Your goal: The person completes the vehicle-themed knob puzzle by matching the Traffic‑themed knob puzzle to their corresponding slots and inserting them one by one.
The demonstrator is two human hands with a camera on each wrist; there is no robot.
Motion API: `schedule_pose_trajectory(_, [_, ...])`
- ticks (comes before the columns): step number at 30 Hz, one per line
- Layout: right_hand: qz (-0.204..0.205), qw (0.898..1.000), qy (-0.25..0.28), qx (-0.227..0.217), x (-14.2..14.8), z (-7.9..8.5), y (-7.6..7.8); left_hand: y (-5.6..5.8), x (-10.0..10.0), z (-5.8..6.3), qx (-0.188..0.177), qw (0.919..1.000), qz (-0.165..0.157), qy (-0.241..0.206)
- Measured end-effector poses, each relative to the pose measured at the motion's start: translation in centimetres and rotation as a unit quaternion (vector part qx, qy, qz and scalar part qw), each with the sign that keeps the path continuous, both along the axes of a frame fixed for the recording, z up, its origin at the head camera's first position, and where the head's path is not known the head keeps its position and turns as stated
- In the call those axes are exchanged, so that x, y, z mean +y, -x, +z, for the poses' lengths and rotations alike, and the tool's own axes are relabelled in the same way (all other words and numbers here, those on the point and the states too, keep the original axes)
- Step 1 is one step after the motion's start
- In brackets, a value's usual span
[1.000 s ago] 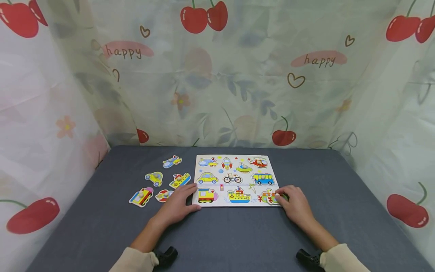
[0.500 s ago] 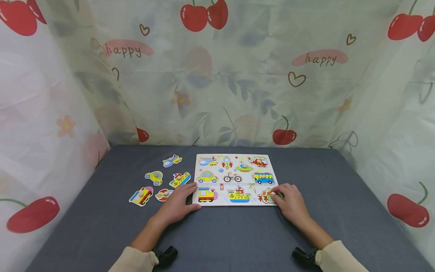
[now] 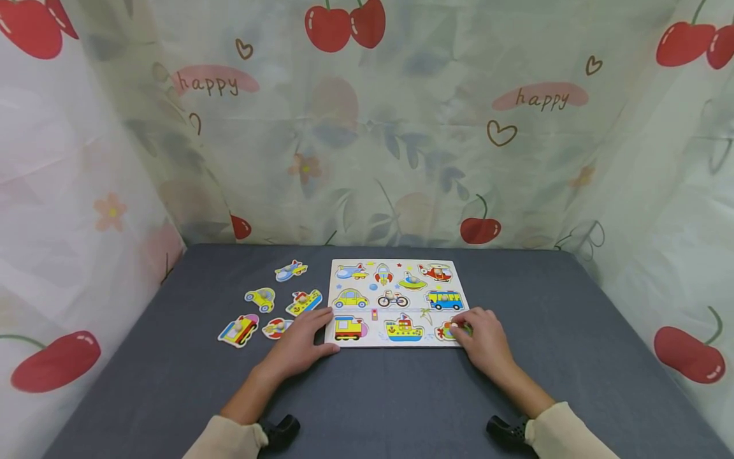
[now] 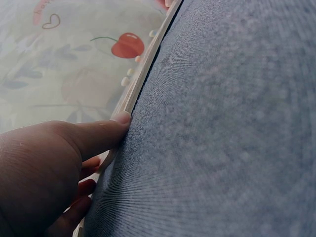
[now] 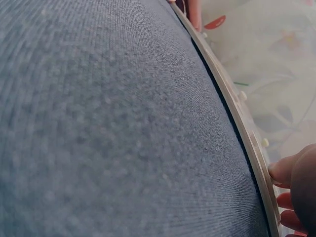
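A white wooden puzzle board (image 3: pixel 375 338) with vehicle pictures lies on the table. My left hand (image 3: pixel 299 347) holds its near left corner, thumb (image 4: pixel 106 136) against the front edge and fingers along the left side. At the near right corner, my right hand (image 3: pixel 485 339) pinches a submarine puzzle piece (image 3: pixel 443 331) between thumb and fingers, right over the submarine picture. Much of that piece is hidden behind the hand. In the right wrist view, the right thumb (image 5: pixel 286 170) is close to the board's edge (image 5: pixel 237 116).
Left of the board lie loose knobbed pieces: a plane (image 3: pixel 291 271), a car (image 3: pixel 260 299), a ship (image 3: pixel 304 302), a train (image 3: pixel 238 331) and a rocket (image 3: pixel 278 328), partly behind the left hand. A cherry-print curtain (image 3: pixel 395 172) encloses the dark grey table (image 3: pixel 378 405).
My right hand has moved left with the submarine piece, from the board's right edge to over the submarine picture. The left hand has stayed at its corner.
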State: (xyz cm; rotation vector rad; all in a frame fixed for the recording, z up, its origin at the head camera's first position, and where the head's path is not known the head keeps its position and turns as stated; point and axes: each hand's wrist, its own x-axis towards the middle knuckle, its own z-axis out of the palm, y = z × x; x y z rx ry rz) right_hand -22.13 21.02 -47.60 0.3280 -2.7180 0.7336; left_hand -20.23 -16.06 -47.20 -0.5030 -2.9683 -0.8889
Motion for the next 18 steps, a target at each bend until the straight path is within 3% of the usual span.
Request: schedule_pose_trajectory(18, [0.003,0.999,-0.031,-0.010,-0.08,0.65,0.28,0.07,-0.05,-0.10,0.001,1.0000,-0.002,-0.001])
